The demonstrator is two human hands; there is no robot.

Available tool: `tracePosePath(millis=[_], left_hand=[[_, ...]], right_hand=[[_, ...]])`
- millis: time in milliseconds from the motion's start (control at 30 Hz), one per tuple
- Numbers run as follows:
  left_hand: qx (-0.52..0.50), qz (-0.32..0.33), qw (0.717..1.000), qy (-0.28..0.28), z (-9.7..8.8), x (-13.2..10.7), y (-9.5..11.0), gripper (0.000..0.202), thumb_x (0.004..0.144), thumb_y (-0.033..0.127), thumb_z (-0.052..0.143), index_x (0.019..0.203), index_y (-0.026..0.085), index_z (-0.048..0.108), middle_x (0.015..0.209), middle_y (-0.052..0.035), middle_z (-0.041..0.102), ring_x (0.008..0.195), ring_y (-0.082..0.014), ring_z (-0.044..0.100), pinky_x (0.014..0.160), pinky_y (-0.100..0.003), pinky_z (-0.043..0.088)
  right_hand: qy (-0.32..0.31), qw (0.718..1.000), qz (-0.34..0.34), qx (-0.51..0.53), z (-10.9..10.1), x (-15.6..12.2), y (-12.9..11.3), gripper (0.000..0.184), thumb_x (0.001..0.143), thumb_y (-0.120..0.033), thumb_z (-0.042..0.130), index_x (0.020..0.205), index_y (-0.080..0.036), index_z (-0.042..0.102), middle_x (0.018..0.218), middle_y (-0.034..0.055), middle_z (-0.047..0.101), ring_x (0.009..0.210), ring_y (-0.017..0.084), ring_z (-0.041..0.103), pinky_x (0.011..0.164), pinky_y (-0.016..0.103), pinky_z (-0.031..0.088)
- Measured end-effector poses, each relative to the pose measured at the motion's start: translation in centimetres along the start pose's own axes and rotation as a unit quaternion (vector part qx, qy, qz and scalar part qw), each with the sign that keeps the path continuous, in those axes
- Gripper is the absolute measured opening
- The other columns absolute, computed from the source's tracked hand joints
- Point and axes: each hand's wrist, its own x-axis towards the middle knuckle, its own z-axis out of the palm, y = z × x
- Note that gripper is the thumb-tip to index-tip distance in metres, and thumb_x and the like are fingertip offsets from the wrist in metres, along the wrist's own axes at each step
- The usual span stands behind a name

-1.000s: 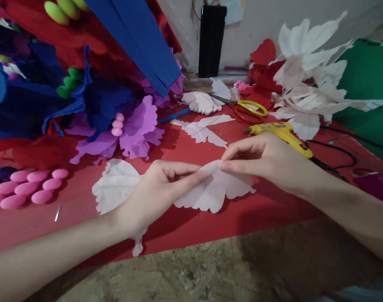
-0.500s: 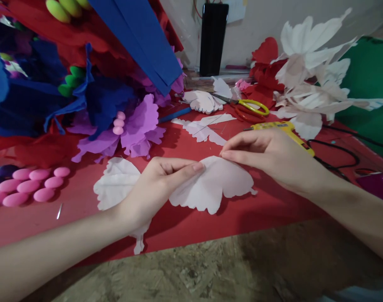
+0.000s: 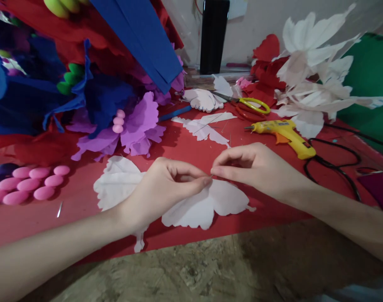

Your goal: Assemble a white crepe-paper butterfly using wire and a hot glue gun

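My left hand (image 3: 175,178) pinches the top edge of a white scalloped butterfly-wing cutout (image 3: 194,209) between thumb and index finger. The cutout hangs tilted over the red tabletop, its small tail pointing right. My right hand (image 3: 241,165) is closed in a pinch just above that edge, its fingertips almost touching my left ones. Whatever lies between the right fingertips is too small to make out. Partly hidden under my left wrist, a second white wing cutout (image 3: 117,184) lies on the table.
Beyond my right hand lie a yellow glue gun (image 3: 282,132) with a black cord and yellow-and-red scissors (image 3: 254,107). White scraps (image 3: 207,128) lie mid-table. Pink oval pieces (image 3: 27,184), purple, blue and red cutouts (image 3: 141,126) crowd the left. A black phone (image 3: 214,37) stands at the back.
My right hand has come down and left, close to my left fingertips, uncovering the glue gun. The held wing cutout has dropped lower and tipped toward me.
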Motion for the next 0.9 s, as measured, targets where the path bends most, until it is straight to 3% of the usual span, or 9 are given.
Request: tracePosePath(millis=[233,533,767,900], left_hand=[[0.04,-0.003,0.999,-0.005,0.0,-0.1,-0.1,0.015,0.065,0.029,0.065,0.062,0.017,0.073,0.055,0.0032,0.062,0.047,-0.0046,0.041,0.043,-0.013,0.032],[0.054,-0.028,0.998,-0.029,0.0,-0.3,0.4,0.028,0.069,0.036,0.062,0.051,0.015,0.059,0.048,0.0044,0.049,0.046,-0.0054,0.035,0.041,-0.015,0.026],[0.086,-0.01,0.994,-0.063,0.0,-0.2,-0.2,0.032,0.072,0.038,0.058,0.051,0.015,0.054,0.047,0.0062,0.036,0.045,-0.0048,0.028,0.039,-0.016,0.019],[0.085,-0.012,0.994,-0.072,-0.4,0.2,-0.1,0.032,0.073,0.038,0.06,0.051,0.015,0.055,0.047,0.0062,0.038,0.045,-0.0045,0.029,0.039,-0.015,0.02]], right_hand=[[0.005,0.998,-0.041,-0.053,-0.1,-0.1,-0.5,0.022,0.071,-0.035,0.059,0.069,-0.014,0.065,0.064,0.0009,0.059,0.058,0.005,0.05,0.05,0.014,0.038],[0.069,0.997,-0.013,-0.03,-1.2,0.0,-0.6,0.027,0.066,-0.042,0.066,0.069,-0.015,0.063,0.062,0.0001,0.054,0.05,0.003,0.042,0.041,0.014,0.03],[-0.018,0.995,-0.035,-0.094,-0.8,-0.2,-0.7,0.027,0.072,-0.041,0.058,0.069,-0.014,0.061,0.064,0.0006,0.056,0.056,0.005,0.046,0.049,0.015,0.035],[-0.001,0.995,-0.031,-0.096,-1.4,-0.1,-0.9,0.028,0.071,-0.042,0.061,0.069,-0.014,0.061,0.063,0.0009,0.056,0.057,0.005,0.046,0.048,0.016,0.034]])
